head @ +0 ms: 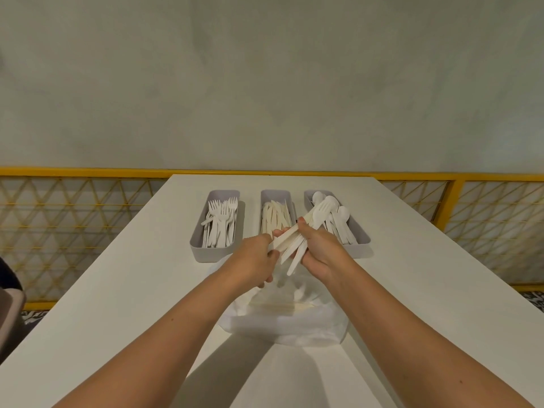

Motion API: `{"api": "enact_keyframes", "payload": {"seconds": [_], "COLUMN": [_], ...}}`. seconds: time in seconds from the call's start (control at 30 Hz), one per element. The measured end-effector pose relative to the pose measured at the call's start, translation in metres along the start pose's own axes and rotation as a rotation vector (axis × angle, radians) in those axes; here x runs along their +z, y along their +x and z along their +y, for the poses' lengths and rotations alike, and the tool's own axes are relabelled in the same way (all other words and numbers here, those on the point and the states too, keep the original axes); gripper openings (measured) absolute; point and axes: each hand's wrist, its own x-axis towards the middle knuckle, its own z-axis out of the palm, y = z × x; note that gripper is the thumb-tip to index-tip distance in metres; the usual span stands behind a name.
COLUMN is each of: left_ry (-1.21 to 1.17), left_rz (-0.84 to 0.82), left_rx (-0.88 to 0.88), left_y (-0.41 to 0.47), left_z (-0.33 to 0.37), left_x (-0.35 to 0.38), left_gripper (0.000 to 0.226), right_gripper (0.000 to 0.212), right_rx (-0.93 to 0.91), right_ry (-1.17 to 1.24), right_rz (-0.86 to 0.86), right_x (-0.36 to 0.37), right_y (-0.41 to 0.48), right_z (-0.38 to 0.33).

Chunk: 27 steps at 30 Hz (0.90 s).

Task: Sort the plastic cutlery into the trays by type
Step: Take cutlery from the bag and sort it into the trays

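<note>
White, smooth plastic cutlery bundle [294,245] fans out between both hands: the right hand [319,248] grips its middle, the left hand [253,260] pinches one flat handle. Just beyond the hands stand three grey oblong trays: fork tray [197,245] beyond the left hand, knife tray [275,193] between, spoon tray [363,240] beyond the right. Under the wrists lies a crinkled translucent bag [282,325] on the matte white bench [117,290], with a yellow lattice railing [88,172] and a grey wall [265,83] further off

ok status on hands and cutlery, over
Right hand grips mixed cutlery bundle, left hand pinches its near end. Three trays part filled. Bag under hands, trays unobstructed.
</note>
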Motion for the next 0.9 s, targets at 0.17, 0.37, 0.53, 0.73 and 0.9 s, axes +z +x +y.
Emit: {"api": "enact_keyframes", "payload": {"seconds": [0.17,0.37,0.53,0.73,0.9], "left_ry": [-0.096,-0.165,-0.225,-0.666,-1.003], "left_rz": [0.007,-0.021,-0.023,0.157,0.316], "left_rx": [-0.066,-0.093,-0.101,-0.156,-0.229], "left_y": [0.0,-0.001,0.001,0.009,0.022], "left_z": [-0.008,-0.019,-0.024,-0.029,-0.027], "left_x": [-0.011,-0.038,-0.055,-0.054,-0.035], "left_gripper": [0.02,0.012,0.019,0.021,0.015], "right_gripper": [0.015,0.018,0.011,0.009,0.017], "right_rx": [-0.031,-0.068,-0.026,0.001,-0.048], "right_ry": [0.028,-0.028,-0.212,-0.066,0.018], "right_rz": [0.063,0.17,0.084,0.057,0.108], "right_x": [-0.006,-0.013,-0.02,-0.015,-0.007], "right_y": [0.005,0.007,0.008,0.013,0.01], "right_z": [-0.006,-0.011,-0.011,-0.012,-0.014]}}
